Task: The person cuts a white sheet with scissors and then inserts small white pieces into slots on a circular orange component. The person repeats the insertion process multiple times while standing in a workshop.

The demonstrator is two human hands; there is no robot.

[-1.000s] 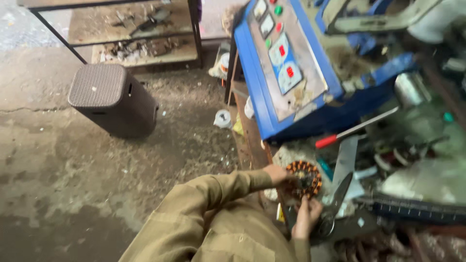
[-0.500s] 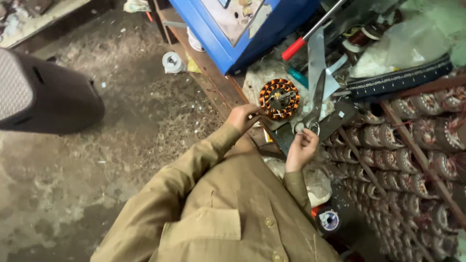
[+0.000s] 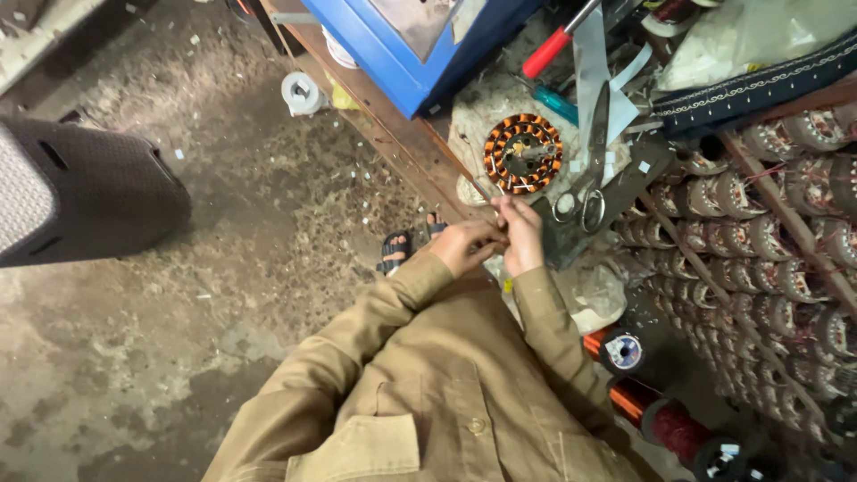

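Meeting at the near edge of the bench [image 3: 393, 116], the left hand [image 3: 464, 245] and the right hand [image 3: 522, 236] touch fingertip to fingertip, curled as if pinching something small between them; what it is cannot be told. Just beyond the hands lies a round stator [image 3: 523, 153] wound with copper coils, flat on a pale cloth. Right of it, just past the right hand, a pair of scissors [image 3: 589, 174] lies with its handles toward the hands and its blades pointing away. Farther off sit a red-handled screwdriver [image 3: 555, 40] and a teal-handled one [image 3: 555, 104]. A blue machine box [image 3: 402, 54] stands beyond the left hand. To the right of the hands, rows of wound stators [image 3: 768, 241] fill a rack, and near the right elbow stand spools of copper wire [image 3: 656, 415]. Left of the hands, on the concrete floor [image 3: 178, 339], sits a dark plastic stool [image 3: 89, 192].
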